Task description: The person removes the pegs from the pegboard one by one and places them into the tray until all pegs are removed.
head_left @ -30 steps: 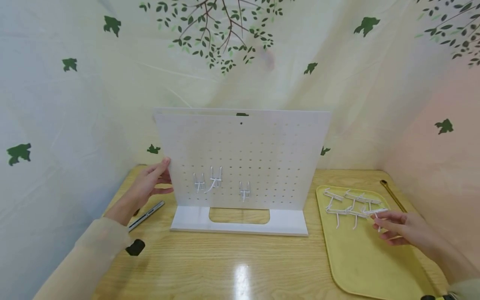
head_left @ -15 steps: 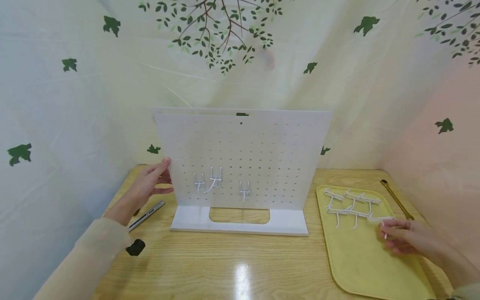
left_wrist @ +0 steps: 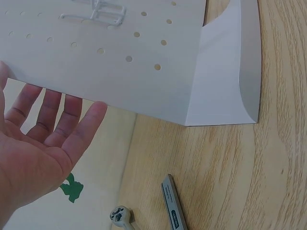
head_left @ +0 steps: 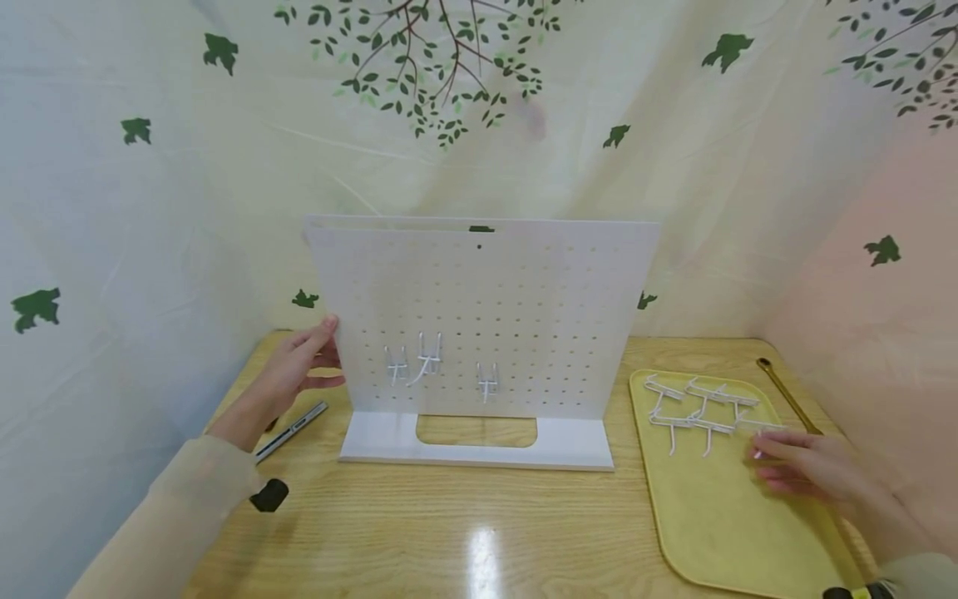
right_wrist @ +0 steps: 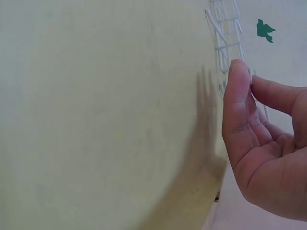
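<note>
My left hand (head_left: 290,370) grips the left edge of a white pegboard (head_left: 554,291) that stands upright on its flat base. In the left wrist view, the fingers (left_wrist: 72,112) of that hand reach behind the board's edge. Three white wire hooks hang on the board: one at left (head_left: 397,366), another (head_left: 429,359) a bit higher, and a third (head_left: 487,383) near the middle. Over the yellow tray (head_left: 733,532), my right hand (head_left: 804,466) pinches a white hook (head_left: 758,425) between thumb and fingertips, which partly hide it. More loose hooks (head_left: 703,424) lie beside it.
A grey, slim box-like tool (head_left: 292,433) lies left of the board, with a partly hidden rounded handle end (left_wrist: 120,215) nearby. A brass-coloured wrench (head_left: 786,391) lies past the tray's right edge. A printed curtain (head_left: 584,166) surrounds the wooden table (head_left: 419,524).
My right hand shifts right with the pinched hook, drawing it apart from the others, then comes slightly back left and up. The left hand stays on the board.
</note>
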Available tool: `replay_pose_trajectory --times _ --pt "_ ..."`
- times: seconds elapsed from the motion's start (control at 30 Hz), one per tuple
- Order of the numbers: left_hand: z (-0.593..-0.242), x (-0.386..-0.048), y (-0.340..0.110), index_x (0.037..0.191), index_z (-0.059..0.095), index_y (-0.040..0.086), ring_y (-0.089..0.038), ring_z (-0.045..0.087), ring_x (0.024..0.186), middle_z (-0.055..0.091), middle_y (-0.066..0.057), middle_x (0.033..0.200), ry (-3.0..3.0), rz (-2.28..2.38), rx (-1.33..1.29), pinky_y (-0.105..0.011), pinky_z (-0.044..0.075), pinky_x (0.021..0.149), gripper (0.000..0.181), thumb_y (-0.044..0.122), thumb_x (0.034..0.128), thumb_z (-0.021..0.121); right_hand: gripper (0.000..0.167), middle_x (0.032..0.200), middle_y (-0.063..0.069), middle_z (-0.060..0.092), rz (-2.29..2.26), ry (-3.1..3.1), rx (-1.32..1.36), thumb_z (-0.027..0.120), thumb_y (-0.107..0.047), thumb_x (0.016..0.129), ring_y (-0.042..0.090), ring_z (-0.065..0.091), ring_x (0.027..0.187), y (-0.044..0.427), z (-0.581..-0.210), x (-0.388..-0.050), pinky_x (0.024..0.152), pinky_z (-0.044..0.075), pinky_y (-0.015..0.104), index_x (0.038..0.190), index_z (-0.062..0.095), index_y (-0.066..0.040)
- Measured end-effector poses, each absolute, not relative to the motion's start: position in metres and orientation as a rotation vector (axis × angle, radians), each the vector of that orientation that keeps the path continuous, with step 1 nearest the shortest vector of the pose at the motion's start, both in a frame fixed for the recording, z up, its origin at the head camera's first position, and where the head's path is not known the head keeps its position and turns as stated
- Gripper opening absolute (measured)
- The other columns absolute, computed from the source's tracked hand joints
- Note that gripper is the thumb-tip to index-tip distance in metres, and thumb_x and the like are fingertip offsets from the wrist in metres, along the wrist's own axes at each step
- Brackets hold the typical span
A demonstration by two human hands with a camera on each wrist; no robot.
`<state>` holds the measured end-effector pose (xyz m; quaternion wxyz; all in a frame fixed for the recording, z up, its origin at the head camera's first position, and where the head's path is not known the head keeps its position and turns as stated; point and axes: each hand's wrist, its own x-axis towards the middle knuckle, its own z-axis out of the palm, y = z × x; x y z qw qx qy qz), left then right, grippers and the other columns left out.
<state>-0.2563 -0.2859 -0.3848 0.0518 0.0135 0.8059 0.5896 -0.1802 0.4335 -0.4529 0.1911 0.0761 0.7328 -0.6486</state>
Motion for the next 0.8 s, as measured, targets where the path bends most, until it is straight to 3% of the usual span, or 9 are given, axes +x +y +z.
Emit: replay_pose_trajectory --times 0.4,0.8 --pt "-0.3842 -0.2556 -0.2856 0.123 0.056 -0.002 -0.034 0.063 0.109 0.06 -0.023 0.122 2.45 1.79 0.031 -0.042 0.06 0.086 0.073 0.066 0.0993 0.044 0.015 0.099 0.002 0.076 -1.763 1.914 0.156 0.053 -0.018 0.108 0.017 0.073 0.082 0.431 -0.4557 -0.1849 0.076 0.062 0.035 0.111 0.067 -0.013" --pt "-0.3854 -0.2574 -0.2869 0.121 0.056 -0.002 -0.037 0.062 0.111 0.06 -0.023 0.121 2.441 1.8 0.035 -0.042 0.06 0.085 0.073 0.066 0.0992 0.045 0.02 0.101 0.004 0.076 -1.735 1.883 0.139 0.05 -0.017 0.109 0.019 0.074 0.084 0.4342 -0.4512 -0.1824 0.077 0.062 0.036 0.11 0.07 -0.016"
